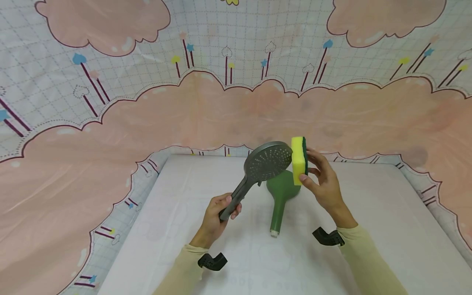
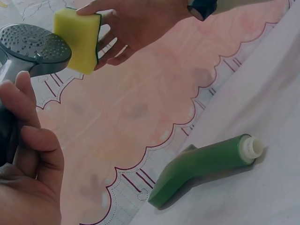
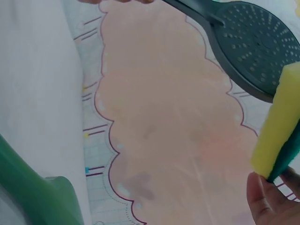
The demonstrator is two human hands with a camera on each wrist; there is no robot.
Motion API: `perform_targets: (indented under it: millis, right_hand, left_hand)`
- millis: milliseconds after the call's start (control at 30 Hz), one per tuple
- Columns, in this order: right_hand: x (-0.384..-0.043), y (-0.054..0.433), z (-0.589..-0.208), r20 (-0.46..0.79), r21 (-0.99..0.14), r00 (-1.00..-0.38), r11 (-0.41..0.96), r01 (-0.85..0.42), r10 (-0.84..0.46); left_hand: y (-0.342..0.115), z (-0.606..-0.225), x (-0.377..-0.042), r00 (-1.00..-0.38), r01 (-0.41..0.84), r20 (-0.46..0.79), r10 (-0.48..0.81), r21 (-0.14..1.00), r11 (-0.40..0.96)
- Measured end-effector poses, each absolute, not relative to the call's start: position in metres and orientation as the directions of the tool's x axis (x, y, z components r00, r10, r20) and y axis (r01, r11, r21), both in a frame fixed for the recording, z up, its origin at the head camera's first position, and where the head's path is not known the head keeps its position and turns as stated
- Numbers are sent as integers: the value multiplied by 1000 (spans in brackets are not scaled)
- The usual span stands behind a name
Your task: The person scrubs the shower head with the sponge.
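A grey shower head [image 1: 266,163] is held up by its handle in my left hand [image 1: 217,217], its nozzle face turned toward me. My right hand [image 1: 326,186] pinches a yellow sponge [image 1: 297,159] with a dark green scouring side [image 3: 287,149]. The sponge's yellow side meets the rim of the shower head in the left wrist view. Below them on the white surface lies a green shower head [image 1: 279,205], with a pale threaded end [image 2: 252,147] toward me. Part of its round head is hidden behind the grey shower head and the sponge.
The white tabletop [image 1: 155,246] stretches beneath both hands. Behind it and along its sides hangs a cloth [image 1: 206,110] printed with peach clouds and a grid. A black band [image 1: 213,261] sits at the left wrist and another black band [image 1: 328,237] at the right.
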State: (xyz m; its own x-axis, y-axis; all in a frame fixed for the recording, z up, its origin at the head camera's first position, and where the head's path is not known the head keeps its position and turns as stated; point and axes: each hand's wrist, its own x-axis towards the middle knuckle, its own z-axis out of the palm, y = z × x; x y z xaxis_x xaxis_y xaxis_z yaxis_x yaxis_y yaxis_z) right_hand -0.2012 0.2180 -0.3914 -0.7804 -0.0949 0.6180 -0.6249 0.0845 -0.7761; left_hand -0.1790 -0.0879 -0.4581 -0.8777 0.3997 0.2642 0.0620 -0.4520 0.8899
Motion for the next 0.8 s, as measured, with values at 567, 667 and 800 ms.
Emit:
perform_targets:
  millis: [567, 667, 800]
  right_hand:
    - [-204, 206, -399, 816, -497, -577, 489, -716, -16]
    - [-203, 205, -403, 816, -471, -577, 542, -696, -33]
    - [-199, 203, -404, 823, -422, -566, 607, -673, -56]
  left_hand:
    - [-82, -452, -175, -886, 15, 199, 418, 915, -403]
    - [-81, -449, -173, -890, 6, 186, 417, 919, -395]
    - [-80, -446, -172, -889, 10, 189, 417, 919, -395]
